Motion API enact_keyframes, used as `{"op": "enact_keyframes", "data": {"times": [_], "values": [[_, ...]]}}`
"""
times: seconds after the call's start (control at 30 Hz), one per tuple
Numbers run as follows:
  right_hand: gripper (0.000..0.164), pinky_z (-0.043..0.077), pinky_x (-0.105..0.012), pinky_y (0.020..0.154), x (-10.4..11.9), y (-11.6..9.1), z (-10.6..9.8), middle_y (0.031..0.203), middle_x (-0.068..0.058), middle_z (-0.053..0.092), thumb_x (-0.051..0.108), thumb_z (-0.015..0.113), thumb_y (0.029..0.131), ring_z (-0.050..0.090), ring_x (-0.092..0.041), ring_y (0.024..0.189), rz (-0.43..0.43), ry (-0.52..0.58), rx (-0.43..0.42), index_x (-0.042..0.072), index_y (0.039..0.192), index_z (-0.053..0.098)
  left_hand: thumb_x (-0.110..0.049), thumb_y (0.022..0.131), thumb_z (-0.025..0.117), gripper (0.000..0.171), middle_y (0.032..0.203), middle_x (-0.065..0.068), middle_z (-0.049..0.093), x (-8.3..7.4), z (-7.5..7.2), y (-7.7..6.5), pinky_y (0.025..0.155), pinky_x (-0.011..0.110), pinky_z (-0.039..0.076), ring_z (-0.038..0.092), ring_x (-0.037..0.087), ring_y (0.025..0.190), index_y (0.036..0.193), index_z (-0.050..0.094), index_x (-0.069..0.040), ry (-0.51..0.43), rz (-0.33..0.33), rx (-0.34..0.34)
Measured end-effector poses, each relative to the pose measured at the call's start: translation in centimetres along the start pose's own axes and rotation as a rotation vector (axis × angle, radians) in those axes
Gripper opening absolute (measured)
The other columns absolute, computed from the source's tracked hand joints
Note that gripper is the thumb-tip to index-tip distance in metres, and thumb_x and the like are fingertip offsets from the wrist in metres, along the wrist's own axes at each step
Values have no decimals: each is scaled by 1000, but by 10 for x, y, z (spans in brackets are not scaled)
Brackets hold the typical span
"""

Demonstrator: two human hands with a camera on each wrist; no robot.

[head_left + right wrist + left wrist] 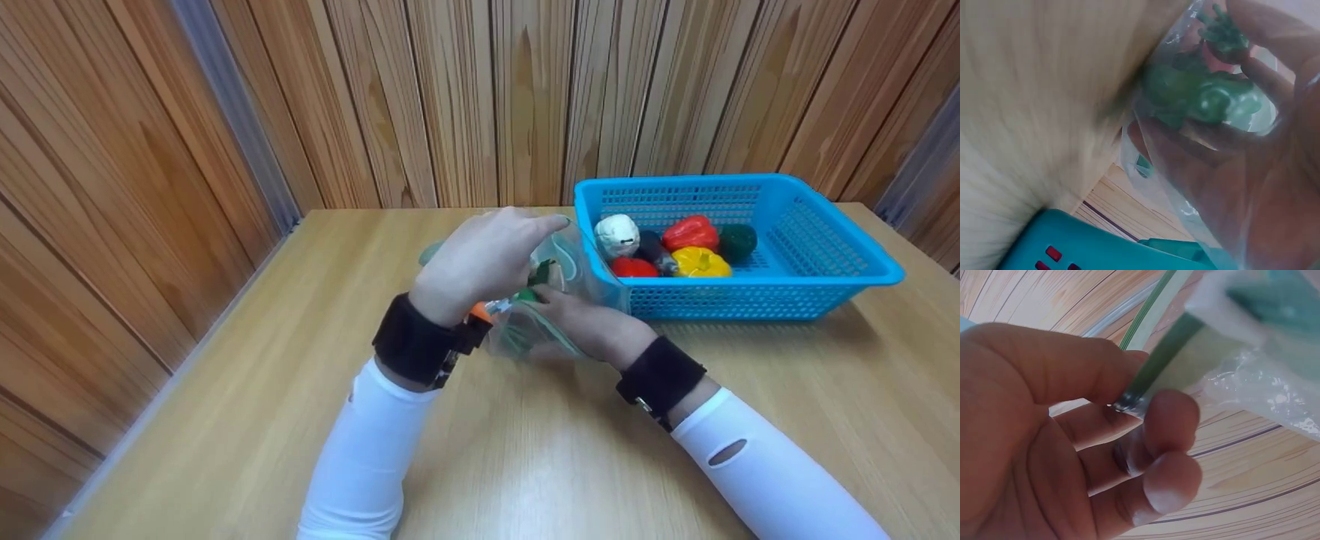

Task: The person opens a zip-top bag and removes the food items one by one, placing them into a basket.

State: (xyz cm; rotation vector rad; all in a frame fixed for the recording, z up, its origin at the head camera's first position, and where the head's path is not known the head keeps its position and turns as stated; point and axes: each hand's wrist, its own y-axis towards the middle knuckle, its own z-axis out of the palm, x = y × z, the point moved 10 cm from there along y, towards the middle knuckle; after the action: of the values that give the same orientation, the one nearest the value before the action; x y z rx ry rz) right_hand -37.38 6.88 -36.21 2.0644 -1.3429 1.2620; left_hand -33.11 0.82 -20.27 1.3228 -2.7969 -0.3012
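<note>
Left hand (480, 255): back toward the head camera, raised over the bag, thumb and fingers closed to a pinch on its green edge strip (1154, 363). Right hand (589, 319): in through the mouth of the clear bag (517, 341), fingers bent around a green pepper (1207, 101) that we see through the plastic. A small red item with a green leafy top sits just beside that pepper, blurred by the film. We also see an orange item (481, 312) by the left wrist, mostly hidden; can't tell what it is.

Left forearm rises from the bottom, right one slants in from the lower right; white sleeves (360, 457) and black wristbands (660, 379) on both.

Bag is mid-table, just beside the blue basket (750, 283); can't tell if they touch. In the basket: red pepper (690, 232), tomato (634, 268), eggplant (658, 253), yellow squash (701, 262), white vegetable (617, 235), dark green vegetable (737, 243).

Table (247, 412) is light wood, glossy near us. Wood-plank walls (457, 105) behind and at left.
</note>
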Motion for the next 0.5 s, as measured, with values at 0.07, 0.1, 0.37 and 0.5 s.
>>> {"op": "enact_keyframes", "data": {"times": [0.07, 0.1, 0.37, 0.5], "values": [[56, 22, -64, 113, 0, 1, 1, 160, -1, 28, 58, 43, 101, 26, -29, 141, -1, 85, -1, 39, 152, 32, 5, 91, 58, 63, 140, 2, 61, 0, 0, 0, 72, 23, 54, 63, 16, 86, 148, 49, -19, 8, -7, 2], [55, 21, -63, 114, -1, 1, 1, 160, -1, 27, 58, 41, 101, 26, -29, 141, 3, 122, -3, 38, 152, 31, 5, 91, 57, 63, 140, 2, 61, 0, 0, 0, 70, 23, 54, 63, 16, 85, 148, 49, -19, 11, -7, 0], [61, 23, -62, 116, 3, 1, -2, 156, -5, 33, 55, 38, 103, 30, -30, 138, 12, 149, 18, 20, 152, 33, 2, 91, 61, 63, 140, 1, 61, 2, -3, -2, 72, 25, 55, 65, 16, 90, 149, 48, -19, 35, -21, -21], [60, 34, -58, 109, 21, 1, -11, 143, 0, 48, 54, 51, 99, 43, -24, 128, -97, -64, -57, 18, 146, 42, -3, 91, 67, 63, 136, 3, 63, 3, -5, -1, 77, 28, 57, 66, 18, 100, 149, 48, -18, 43, -28, -35]]}}
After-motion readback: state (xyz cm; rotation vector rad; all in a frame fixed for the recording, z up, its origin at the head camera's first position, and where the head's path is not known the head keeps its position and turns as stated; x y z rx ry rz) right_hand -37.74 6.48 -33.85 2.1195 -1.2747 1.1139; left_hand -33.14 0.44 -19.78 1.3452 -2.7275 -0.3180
